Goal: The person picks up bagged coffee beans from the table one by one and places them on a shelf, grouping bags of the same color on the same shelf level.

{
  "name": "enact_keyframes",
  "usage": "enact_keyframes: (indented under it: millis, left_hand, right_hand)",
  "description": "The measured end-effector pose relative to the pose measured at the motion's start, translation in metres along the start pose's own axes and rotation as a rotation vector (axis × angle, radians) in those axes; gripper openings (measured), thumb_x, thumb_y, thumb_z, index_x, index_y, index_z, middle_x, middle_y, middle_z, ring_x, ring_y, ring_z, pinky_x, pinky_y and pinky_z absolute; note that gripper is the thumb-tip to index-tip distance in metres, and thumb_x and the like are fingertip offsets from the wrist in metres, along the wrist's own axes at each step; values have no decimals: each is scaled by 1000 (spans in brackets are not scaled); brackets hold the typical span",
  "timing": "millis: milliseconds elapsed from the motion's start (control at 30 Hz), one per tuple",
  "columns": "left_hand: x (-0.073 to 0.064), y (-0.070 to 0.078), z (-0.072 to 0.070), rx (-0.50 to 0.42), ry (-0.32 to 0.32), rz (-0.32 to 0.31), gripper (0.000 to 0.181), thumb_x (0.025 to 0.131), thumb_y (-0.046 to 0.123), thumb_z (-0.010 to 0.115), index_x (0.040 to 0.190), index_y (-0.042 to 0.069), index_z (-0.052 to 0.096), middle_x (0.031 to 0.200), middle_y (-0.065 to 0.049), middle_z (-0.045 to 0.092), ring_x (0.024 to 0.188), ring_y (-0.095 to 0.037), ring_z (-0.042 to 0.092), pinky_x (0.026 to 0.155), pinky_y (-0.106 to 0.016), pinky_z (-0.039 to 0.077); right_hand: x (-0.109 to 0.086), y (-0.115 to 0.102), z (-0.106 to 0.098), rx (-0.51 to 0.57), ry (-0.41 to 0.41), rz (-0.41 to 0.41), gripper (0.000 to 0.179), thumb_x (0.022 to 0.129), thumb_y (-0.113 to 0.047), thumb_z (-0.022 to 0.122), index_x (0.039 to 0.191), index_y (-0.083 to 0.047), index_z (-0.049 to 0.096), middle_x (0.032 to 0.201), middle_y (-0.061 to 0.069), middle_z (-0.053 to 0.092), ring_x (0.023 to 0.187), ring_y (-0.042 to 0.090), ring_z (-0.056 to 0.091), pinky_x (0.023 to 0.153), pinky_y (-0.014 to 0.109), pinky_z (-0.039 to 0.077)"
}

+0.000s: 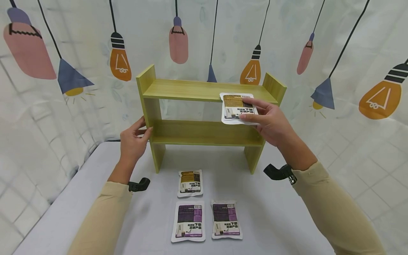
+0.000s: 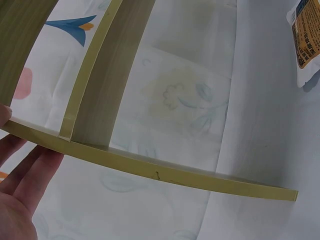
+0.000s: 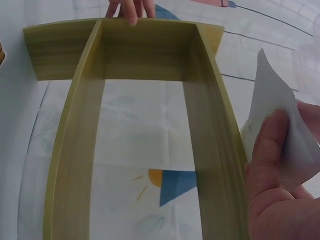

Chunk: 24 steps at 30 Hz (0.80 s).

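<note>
A two-tier light-wood shelf stands on the white-covered table. My left hand grips its left side panel, thumb over the front edge and fingers along the outer face. At the upper right, my right hand holds a white pouch with a brown and white label, thumb on its front. This pouch overlaps the top board's front edge in the head view. Its plain white back shows in the right wrist view, with fingers spread behind it, beside the top board.
In front of the shelf lie a smaller brown-labelled pouch and two purple-labelled pouches, one left and one right. The table has a white cloth. Behind the shelf hangs a curtain printed with lamps.
</note>
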State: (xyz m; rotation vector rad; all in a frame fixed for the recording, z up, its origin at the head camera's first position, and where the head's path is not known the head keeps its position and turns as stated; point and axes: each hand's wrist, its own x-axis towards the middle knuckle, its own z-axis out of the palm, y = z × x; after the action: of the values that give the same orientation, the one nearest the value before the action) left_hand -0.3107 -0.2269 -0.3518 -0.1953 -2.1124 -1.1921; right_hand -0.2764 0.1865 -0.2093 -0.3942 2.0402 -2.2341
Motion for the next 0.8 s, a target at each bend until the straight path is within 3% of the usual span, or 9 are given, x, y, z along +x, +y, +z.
enact_keyframes:
  millis: [133,333,800]
  left_hand:
    - [0,0,0,5,-3,-2,50,100,25,66,149,31,55,135,-11,69,106,-36,74,80,-22,60]
    - [0,0,0,3,-2,-1,50,100,24,66,148,32,55,136,-11,69,106,-35,74,77,-13,56]
    - [-1,1,-1,-9,-15,3,50,100,23,67,148,28,56,136,-12,68,107,-37,74,77,-6,52]
  right_hand:
    - [1,-2,-1,1,-25,2,67,88,1,78,148,-20,58,147,6,47,128,27,55,94,21,57]
    - [1,-2,0,-24,-40,-11,68,90,6,72,150,-19,55,146,7,47,129,27,53,93,20,58]
    - [0,-5,-1,-54,-117,-35,72,90,12,69,154,-15,49,150,9,42,129,27,52,93,19,57]
